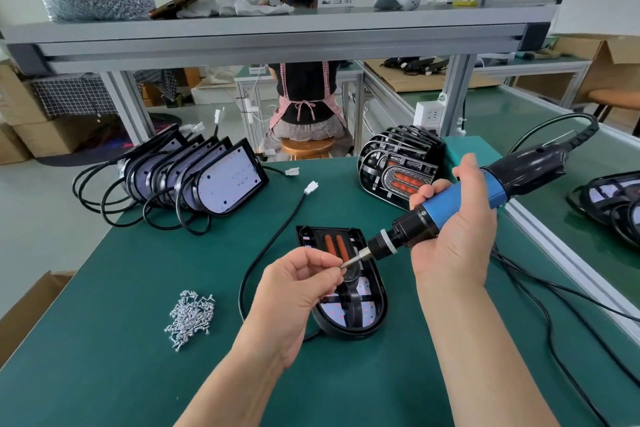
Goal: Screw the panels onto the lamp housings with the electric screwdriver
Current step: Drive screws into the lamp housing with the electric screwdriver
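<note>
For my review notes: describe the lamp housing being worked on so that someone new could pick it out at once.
On the green table, look just ahead of the two hands, right of the loose pile of screws. The lamp housing lies flat and alone there, under the electric screwdriver tip. Unlike the housings stacked on edge at the left and the panels stacked at the right, it lies face up with two orange strips showing.

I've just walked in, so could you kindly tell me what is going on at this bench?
A person is assembling lamps. The right hand grips the electric screwdriver, while the left hand pinches a small screw at its bit. Below them, one lamp housing with its panel lies on the green mat. Loose screws sit nearby, with more housings stacked behind.
</note>
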